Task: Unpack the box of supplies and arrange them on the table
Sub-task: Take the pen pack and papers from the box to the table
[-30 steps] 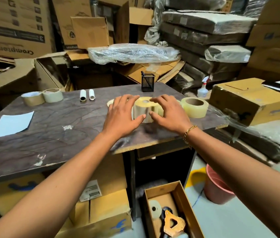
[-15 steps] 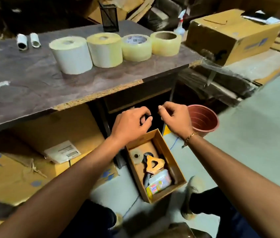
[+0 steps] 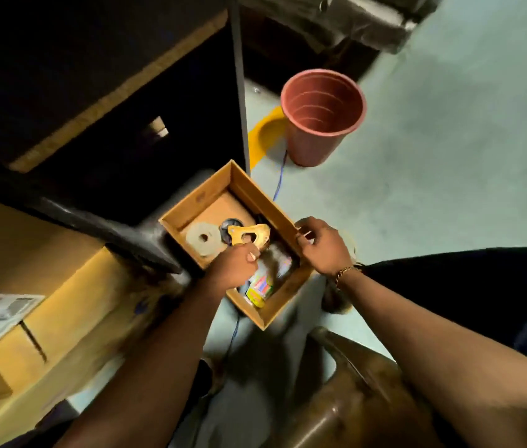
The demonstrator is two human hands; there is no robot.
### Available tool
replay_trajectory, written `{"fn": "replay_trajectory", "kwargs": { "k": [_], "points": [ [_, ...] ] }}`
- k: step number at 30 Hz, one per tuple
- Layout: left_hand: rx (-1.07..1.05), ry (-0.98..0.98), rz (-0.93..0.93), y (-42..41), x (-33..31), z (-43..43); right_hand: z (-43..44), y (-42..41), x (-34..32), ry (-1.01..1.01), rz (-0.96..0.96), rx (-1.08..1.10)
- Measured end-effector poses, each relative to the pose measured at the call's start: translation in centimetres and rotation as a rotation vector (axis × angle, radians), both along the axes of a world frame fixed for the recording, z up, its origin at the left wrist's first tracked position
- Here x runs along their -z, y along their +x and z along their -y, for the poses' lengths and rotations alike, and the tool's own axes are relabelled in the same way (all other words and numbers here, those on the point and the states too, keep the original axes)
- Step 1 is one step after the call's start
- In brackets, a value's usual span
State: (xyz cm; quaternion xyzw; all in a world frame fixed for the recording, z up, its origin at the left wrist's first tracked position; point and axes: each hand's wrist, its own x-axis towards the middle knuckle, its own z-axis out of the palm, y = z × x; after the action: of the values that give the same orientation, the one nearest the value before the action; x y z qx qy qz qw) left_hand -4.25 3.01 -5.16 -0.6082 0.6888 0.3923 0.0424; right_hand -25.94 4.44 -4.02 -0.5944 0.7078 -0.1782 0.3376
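The open cardboard box [image 3: 198, 196] of supplies sits on the floor under the table edge [image 3: 110, 101]. Inside lie a flat pale tape roll [image 3: 203, 239], a yellow tape dispenser [image 3: 250, 235] over a dark object, and a colourful packet [image 3: 260, 286]. My left hand [image 3: 234, 268] reaches into the box, its fingers curled around the dispenser's near edge. My right hand [image 3: 323, 248] pinches the box's right rim with curled fingers. The tabletop and the tape rolls on it are out of view.
A red plastic bucket [image 3: 323, 114] stands on the pale floor beyond the box, beside a yellow patch. A large yellow carton [image 3: 29, 318] with a shipping label fills the left. A brown chair [image 3: 352, 399] sits near my legs, and a blue wire runs under the box.
My view has tipped down from the tabletop to the floor. Both hands left the tape rolls and dropped to the box; the left is now inside it, the right on its rim.
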Motion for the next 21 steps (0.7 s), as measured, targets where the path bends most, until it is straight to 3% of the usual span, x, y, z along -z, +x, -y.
{"fn": "replay_trajectory", "kwargs": {
  "k": [6,13,21],
  "points": [
    [0.071,0.213,0.023,-3.1,9.2,0.9,-2.1,-1.9,4.3,-0.005,-0.157,0.031],
    [0.147,0.229,0.102,-5.6,15.9,0.6,-1.9,-3.7,7.2,0.013,-0.197,0.091],
    [0.126,0.22,0.152,-5.9,19.3,0.1,-0.9,-4.7,9.9,0.05,-0.154,0.155]
  ]
}}
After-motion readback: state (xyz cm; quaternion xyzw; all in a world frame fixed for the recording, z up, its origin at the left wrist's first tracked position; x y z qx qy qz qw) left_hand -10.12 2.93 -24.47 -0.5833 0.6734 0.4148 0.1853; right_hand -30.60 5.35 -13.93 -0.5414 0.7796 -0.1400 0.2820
